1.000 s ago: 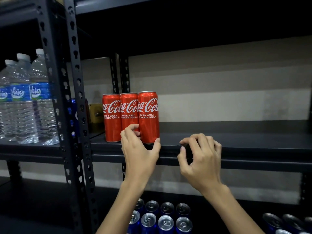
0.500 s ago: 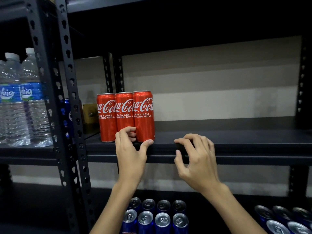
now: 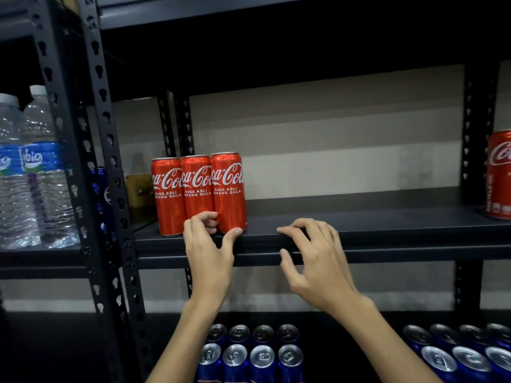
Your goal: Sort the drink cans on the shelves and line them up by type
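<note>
On the dark metal shelf (image 3: 359,225) stand 3 tall red Coca-Cola cans (image 3: 197,193) in a row, touching each other, at its left end. The left hand (image 3: 208,250) curls its fingers around the base of the rightmost can, thumb on its right side. The right hand (image 3: 312,258) rests with bent, slightly spread fingers on the shelf's front edge, holding nothing. Another red can (image 3: 500,175) stands far right. Blue cans (image 3: 250,352) stand on the shelf below.

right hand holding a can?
No: the right hand rests with curled fingers on the bare shelf edge, apart from the three red cans.
</note>
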